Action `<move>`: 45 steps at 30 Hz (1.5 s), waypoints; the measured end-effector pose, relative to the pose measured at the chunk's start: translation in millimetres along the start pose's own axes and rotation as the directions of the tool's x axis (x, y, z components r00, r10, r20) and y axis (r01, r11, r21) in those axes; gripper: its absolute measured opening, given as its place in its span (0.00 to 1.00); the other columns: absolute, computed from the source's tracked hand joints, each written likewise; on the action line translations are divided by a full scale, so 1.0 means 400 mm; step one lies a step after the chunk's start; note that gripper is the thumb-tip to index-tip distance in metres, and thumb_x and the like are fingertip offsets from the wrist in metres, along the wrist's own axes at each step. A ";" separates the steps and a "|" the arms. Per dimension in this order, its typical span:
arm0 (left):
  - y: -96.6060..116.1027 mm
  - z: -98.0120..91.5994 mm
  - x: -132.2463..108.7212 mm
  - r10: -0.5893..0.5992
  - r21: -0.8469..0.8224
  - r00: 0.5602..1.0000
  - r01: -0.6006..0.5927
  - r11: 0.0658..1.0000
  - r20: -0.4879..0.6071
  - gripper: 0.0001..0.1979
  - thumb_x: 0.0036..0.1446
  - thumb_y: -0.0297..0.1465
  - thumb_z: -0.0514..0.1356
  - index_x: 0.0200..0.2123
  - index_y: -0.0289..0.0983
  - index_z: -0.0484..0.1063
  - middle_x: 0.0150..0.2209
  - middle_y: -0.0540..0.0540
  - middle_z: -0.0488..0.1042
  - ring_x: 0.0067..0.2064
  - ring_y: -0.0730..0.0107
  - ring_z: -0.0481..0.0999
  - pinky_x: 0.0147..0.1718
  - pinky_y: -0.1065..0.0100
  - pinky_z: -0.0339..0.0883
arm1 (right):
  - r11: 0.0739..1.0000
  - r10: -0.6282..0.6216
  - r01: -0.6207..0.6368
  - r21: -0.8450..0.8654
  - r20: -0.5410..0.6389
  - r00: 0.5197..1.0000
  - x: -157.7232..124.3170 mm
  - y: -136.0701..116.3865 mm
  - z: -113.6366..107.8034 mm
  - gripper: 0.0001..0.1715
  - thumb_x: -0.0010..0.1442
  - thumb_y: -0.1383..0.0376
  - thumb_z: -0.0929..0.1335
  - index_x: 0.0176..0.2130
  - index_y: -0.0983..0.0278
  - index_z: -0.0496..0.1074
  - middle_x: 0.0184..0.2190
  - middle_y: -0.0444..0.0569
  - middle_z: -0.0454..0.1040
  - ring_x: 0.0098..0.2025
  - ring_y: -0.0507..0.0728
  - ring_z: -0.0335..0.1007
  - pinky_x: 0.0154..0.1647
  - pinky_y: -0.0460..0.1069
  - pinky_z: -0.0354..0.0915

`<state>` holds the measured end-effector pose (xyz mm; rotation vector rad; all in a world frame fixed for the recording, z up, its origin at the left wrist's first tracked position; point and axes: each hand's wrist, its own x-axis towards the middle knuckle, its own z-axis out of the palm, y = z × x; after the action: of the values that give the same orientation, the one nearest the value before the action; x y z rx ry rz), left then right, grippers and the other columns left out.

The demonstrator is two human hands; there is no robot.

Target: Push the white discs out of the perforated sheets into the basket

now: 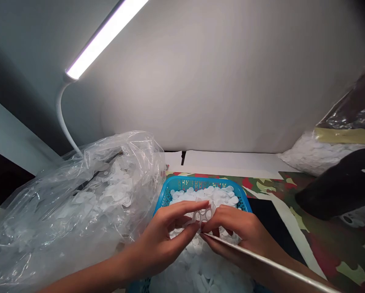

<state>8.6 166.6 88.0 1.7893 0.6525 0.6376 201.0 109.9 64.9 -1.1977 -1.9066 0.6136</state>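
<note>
My left hand (167, 236) and my right hand (237, 232) meet over a blue plastic basket (170, 187) heaped with small white translucent discs (207, 195). Between the fingertips of both hands is a small clear plastic piece with round holes (203, 215); both hands pinch it. A thin metal rod (262, 260) runs from under my right hand's fingers toward the lower right corner, lying across that hand and forearm.
A large crumpled clear plastic bag (78, 203) holding more white discs lies left of the basket. Another bag of white pieces (319, 154) sits at the right, beside a dark object (338, 191). A gooseneck lamp (103, 36) shines above. A patterned mat (323, 244) covers the table.
</note>
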 end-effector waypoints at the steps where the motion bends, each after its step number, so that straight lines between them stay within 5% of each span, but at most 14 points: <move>1: 0.000 0.001 0.000 0.008 0.000 1.000 -0.008 1.000 -0.006 0.17 0.61 0.27 0.58 0.53 0.46 0.69 0.53 0.50 0.72 0.52 0.68 0.73 0.49 0.69 0.71 | 0.999 -0.032 0.032 -0.026 0.000 0.999 0.000 0.002 0.001 0.05 0.58 0.68 0.67 0.29 0.63 0.71 0.25 0.43 0.70 0.30 0.50 0.66 0.33 0.45 0.61; 14: -0.005 0.004 -0.001 -0.047 -0.087 0.998 0.044 0.995 -0.034 0.19 0.59 0.26 0.60 0.53 0.46 0.70 0.56 0.48 0.70 0.50 0.66 0.75 0.44 0.74 0.74 | 0.901 -0.390 0.365 -0.236 -0.071 0.918 0.005 0.020 0.025 0.07 0.53 0.75 0.64 0.26 0.65 0.68 0.20 0.43 0.66 0.24 0.50 0.58 0.23 0.43 0.56; 27: 0.004 0.005 0.005 -0.164 -0.219 0.986 0.151 0.964 -0.043 0.20 0.59 0.28 0.61 0.54 0.48 0.68 0.58 0.50 0.67 0.45 0.71 0.78 0.45 0.73 0.72 | 0.859 -0.480 0.475 -0.191 0.022 0.877 0.010 0.022 0.026 0.10 0.53 0.77 0.63 0.26 0.63 0.66 0.20 0.41 0.64 0.24 0.50 0.54 0.23 0.42 0.55; 34: 0.001 0.000 0.008 -0.246 -0.162 0.967 0.233 0.959 -0.066 0.23 0.59 0.30 0.61 0.57 0.47 0.65 0.47 0.47 0.76 0.38 0.72 0.77 0.36 0.73 0.72 | 0.841 -0.514 0.512 -0.174 0.038 0.857 0.008 0.013 0.018 0.10 0.51 0.78 0.63 0.26 0.64 0.66 0.20 0.41 0.63 0.24 0.50 0.51 0.22 0.43 0.54; 41: -0.004 0.004 0.004 -0.194 -0.119 0.974 0.180 0.976 -0.118 0.22 0.59 0.30 0.59 0.57 0.48 0.65 0.59 0.47 0.65 0.38 0.73 0.77 0.37 0.70 0.74 | 0.843 -0.513 0.512 -0.165 0.040 0.858 0.006 0.018 0.022 0.10 0.52 0.77 0.62 0.26 0.64 0.66 0.20 0.42 0.64 0.25 0.50 0.52 0.23 0.43 0.56; 45: 0.005 0.006 -0.001 -0.156 -0.053 0.980 0.151 0.987 -0.125 0.20 0.59 0.31 0.59 0.55 0.50 0.67 0.59 0.49 0.65 0.37 0.73 0.76 0.33 0.71 0.75 | 0.895 -0.433 0.424 -0.141 -0.047 0.900 0.013 0.021 0.020 0.09 0.50 0.77 0.64 0.27 0.64 0.67 0.20 0.42 0.66 0.24 0.50 0.55 0.24 0.44 0.58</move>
<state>10.2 164.4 89.1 1.6495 0.8497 0.6604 197.7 118.2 56.0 -0.8162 -2.0782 0.2054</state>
